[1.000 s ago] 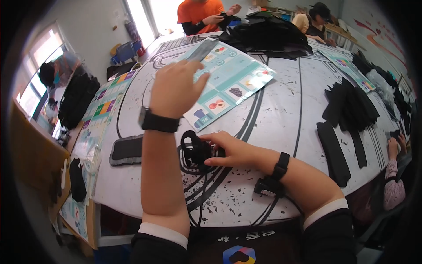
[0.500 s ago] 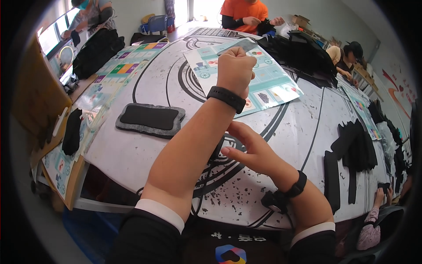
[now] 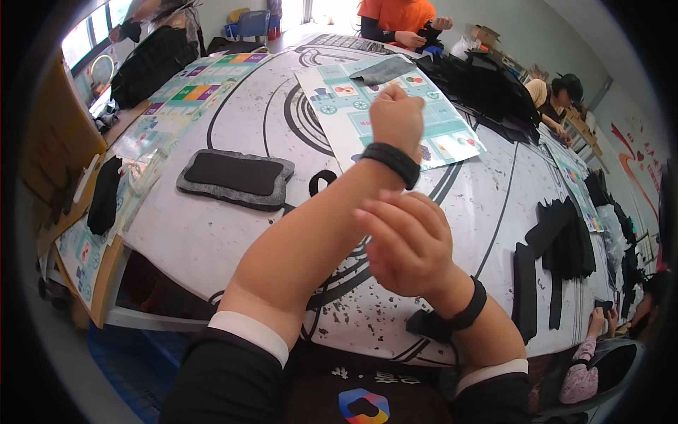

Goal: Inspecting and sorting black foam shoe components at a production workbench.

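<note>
My left hand point(image 3: 397, 116) is a fist held up over the table, with no object showing in it. A black strap point(image 3: 390, 162) circles its wrist. Just below, my right hand point(image 3: 413, 244) hangs beside the left forearm, its fingers bent and slightly apart, holding nothing visible. The right wrist has a black band point(image 3: 471, 304) with a small black device point(image 3: 429, 325) next to it. A small black loop point(image 3: 323, 182) shows past the left forearm. To its left lies a black pad with a grey border point(image 3: 233, 177).
A printed sheet point(image 3: 452, 141) with a grey fabric piece point(image 3: 381, 71) lies ahead. Black fabric is heaped point(image 3: 480, 92) behind it; black strips point(image 3: 565, 240) lie right. A person in orange point(image 3: 395, 18) works opposite; other people are at the sides.
My right hand has risen beside the left forearm and its fingers have curled more. The left fist has moved slightly right and lower. The black loop has come into sight.
</note>
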{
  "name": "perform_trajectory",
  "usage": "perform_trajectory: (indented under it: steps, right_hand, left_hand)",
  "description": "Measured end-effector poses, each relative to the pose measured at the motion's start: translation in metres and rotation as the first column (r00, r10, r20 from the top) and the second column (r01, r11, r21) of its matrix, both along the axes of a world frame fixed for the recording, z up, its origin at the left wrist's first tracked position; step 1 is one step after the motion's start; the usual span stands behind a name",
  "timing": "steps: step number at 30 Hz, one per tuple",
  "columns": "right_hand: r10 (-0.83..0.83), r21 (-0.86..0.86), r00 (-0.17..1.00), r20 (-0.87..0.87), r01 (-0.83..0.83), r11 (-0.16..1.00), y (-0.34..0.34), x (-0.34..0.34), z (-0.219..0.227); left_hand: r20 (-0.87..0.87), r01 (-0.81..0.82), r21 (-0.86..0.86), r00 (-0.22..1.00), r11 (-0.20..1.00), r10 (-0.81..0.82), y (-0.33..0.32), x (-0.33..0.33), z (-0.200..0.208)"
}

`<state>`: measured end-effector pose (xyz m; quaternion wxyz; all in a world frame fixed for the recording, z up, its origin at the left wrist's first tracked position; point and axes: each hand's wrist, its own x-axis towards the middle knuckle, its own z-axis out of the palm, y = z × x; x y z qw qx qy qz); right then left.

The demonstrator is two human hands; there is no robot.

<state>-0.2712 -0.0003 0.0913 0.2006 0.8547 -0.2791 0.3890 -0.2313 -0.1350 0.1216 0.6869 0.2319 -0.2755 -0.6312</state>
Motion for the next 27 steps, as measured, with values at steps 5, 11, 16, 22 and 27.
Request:
perform_trajectory:
  steps: [5, 11, 16, 22, 27]
  right_hand:
    - [-0.091, 0.110, 0.983, -0.161, 0.110, 0.988, 0.012, 0.024, -0.015]
    - [-0.182, 0.093, 0.966, -0.185, 0.201, 0.975, -0.001, 0.023, 0.000]
    - [0.115, 0.264, 0.993, -0.040, -0.101, 0.959, -0.003, 0.017, -0.007]
    - [0.603, 0.584, 0.796, 0.058, -0.517, 0.626, 0.048, 0.057, -0.019]
    - [0.089, 0.138, 0.988, -0.130, -0.070, 0.988, 0.026, 0.024, 0.003]
  left_hand:
    - [0.068, 0.179, -0.117, 0.983, 0.977, -0.172, 0.032, -0.024, -0.008]
    - [-0.019, 0.138, -0.019, 0.990, 0.990, -0.138, 0.023, -0.012, -0.001]
    - [-0.004, 0.100, -0.038, 0.995, 0.994, -0.100, 0.026, -0.005, 0.022]
    - [-0.158, 0.210, -0.094, 0.962, 0.973, -0.223, 0.027, -0.010, 0.029]
    - [-0.241, 0.119, 0.009, 0.964, 0.993, -0.114, 0.025, 0.008, 0.038]
